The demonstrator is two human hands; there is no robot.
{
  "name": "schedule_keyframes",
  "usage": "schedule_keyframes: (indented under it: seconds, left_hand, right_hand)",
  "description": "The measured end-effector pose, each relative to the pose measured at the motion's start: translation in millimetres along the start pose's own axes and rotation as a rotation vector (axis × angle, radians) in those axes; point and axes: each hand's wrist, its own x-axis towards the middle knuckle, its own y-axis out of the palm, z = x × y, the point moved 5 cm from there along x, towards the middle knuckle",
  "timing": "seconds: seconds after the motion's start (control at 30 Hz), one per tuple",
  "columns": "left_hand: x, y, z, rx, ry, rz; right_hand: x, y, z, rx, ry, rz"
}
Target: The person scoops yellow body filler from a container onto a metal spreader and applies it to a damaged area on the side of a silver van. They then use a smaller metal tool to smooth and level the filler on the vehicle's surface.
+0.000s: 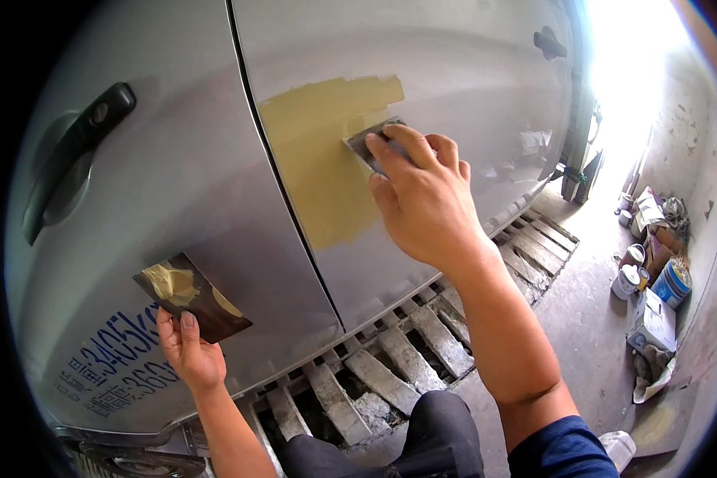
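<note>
My right hand grips a flat, dark putty spreader and presses its edge against the grey vehicle panel. Under and left of the blade lies a broad patch of yellow-tan body filler, spread beside the panel gap. Lower left, my left hand pinches the near edge of a thin, dark rectangular plate. A dollop of yellow filler sits on that plate's upper left, with a thinner smear on its right edge. My right palm and part of the spreader are hidden from view.
A black door handle stands out on the left door. Below the vehicle runs a slatted concrete drain grate. Along the right wall stand paint cans, a blue bucket and a white box.
</note>
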Motion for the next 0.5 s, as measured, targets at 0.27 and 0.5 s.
schedule_keyframes:
  seconds: [0.27,0.5]
  left_hand:
    - [1,2,1,-0.034,0.002,0.015]
    - [1,-1,2,-0.016,0.006,0.012]
  right_hand:
    - [7,1,-2,0.05,0.035,-0.014]
    - [11,-8,5,0.054,0.012,-0.039]
